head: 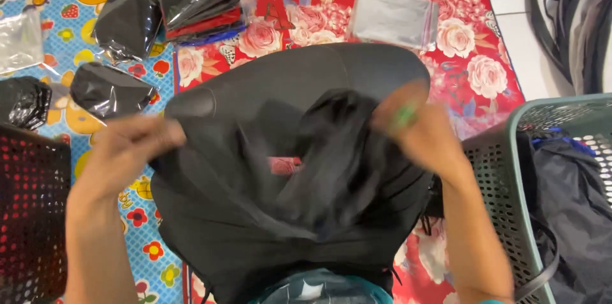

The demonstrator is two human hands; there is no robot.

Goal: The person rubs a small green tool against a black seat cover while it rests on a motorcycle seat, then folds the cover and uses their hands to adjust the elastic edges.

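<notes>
A large black fabric piece point(255, 215), like a bag or cover, lies spread over a dark rounded board point(299, 74) in front of me. My left hand point(124, 144) grips its left edge. My right hand point(417, 128), wearing a green ring, pinches a bunched fold of the same black fabric at its upper right. Both hands are blurred by motion. A small red patch point(285, 165) shows in the middle of the fabric.
Black items sealed in clear plastic bags point(127, 23) lie on a colourful mat at the upper left, with a stack point(201, 1) and a flat silver bag point(394, 18) on the red floral cloth. A green perforated basket point(503, 170) holding dark fabric stands right; a dark red-dotted crate point(32, 215) stands left.
</notes>
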